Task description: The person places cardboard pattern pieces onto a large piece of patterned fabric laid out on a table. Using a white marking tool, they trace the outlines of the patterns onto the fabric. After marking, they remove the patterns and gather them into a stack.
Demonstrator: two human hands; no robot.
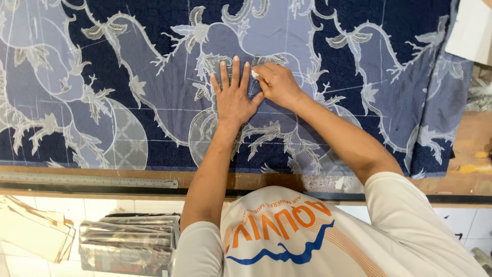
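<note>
A dark blue patterned cloth (154, 61) with pale leaf and vine shapes is being spread flat across a wooden table (471, 154), covering most of the view. The left hand (233, 95) is being pressed palm down on the cloth near its middle, its fingers (236, 69) being held straight, slightly fanned and pointed away from the body. The left forearm is being stretched nearly straight up from the shoulder. The right hand (277, 82) is being held just beside the left, touching it at the fingertips, with its fingers curled in a narrow pinch around a small white piece (254, 74); what that piece is cannot be told. The right arm is being bent at the elbow and angled in from the right, wrist turned toward the left hand. A long metal ruler (87, 180) is being left lying along the table's near edge, well apart from both hands. Below the table, a stack of flat packets (128, 243) is being kept on the tiled floor, beside pale sheets (36, 231).
</note>
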